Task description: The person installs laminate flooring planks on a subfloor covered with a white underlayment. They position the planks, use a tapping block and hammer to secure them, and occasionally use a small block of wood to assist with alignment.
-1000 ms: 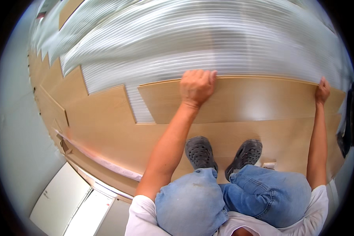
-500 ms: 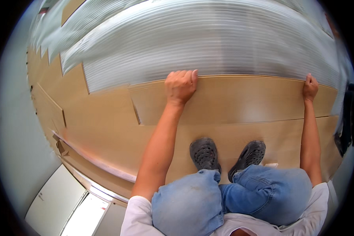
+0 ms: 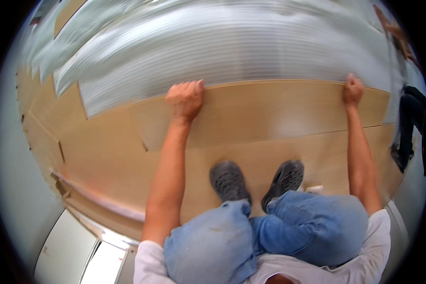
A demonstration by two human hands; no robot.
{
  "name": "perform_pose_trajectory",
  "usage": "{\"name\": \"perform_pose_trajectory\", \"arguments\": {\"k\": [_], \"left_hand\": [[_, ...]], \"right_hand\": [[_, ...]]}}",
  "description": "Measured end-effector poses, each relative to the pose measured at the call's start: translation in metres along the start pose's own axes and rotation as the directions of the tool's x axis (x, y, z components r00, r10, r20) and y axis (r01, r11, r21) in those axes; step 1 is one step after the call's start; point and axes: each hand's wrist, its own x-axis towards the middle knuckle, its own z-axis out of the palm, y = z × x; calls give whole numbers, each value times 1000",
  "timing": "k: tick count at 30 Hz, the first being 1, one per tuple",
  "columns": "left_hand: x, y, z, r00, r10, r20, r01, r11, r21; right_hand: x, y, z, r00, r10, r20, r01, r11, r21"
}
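My left hand (image 3: 184, 100) is closed over the far edge of a long, light wood-look plank (image 3: 241, 111). My right hand (image 3: 352, 92), slightly blurred, is closed on the same edge near the plank's right end. The plank lies flat along a row of laid boards (image 3: 104, 146), its left end against the stepped boards. Beyond it spreads silvery ribbed underlay (image 3: 232, 52). My dark clogs (image 3: 229, 180) are on the boards between my forearms.
Another person (image 3: 409, 111) in dark trousers is at the right rim, an arm showing higher up. A wall (image 3: 4, 142) runs along the left, with white door panels (image 3: 66, 246) at lower left. A small pale block (image 3: 314, 188) lies beside my right clog.
The plank and both my hands have slid left, closing the gap at the stepped boards. The view has shifted a little, and more of the other person shows at the right.
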Motion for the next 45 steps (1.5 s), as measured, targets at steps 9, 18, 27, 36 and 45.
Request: {"name": "perform_pose_trajectory", "arguments": {"k": [9, 18, 27, 36, 45], "left_hand": [[4, -2, 3, 998, 59, -5, -59, 998, 32], [12, -2, -6, 995, 82, -64, -82, 997, 12], [7, 8, -14, 999, 35, 8, -35, 998, 48], [5, 4, -7, 999, 45, 6, -45, 998, 35], [3, 1, 12, 997, 2, -76, 3, 998, 67]], "right_hand": [[3, -3, -17, 989, -123, -84, 123, 992, -13], [7, 9, -23, 978, -156, -137, 160, 987, 18], [-4, -1, -26, 962, -172, -211, 182, 983, 26], [-8, -9, -23, 974, -176, -140, 182, 983, 36], [2, -1, 2, 977, -179, -116, 187, 980, 66]]}}
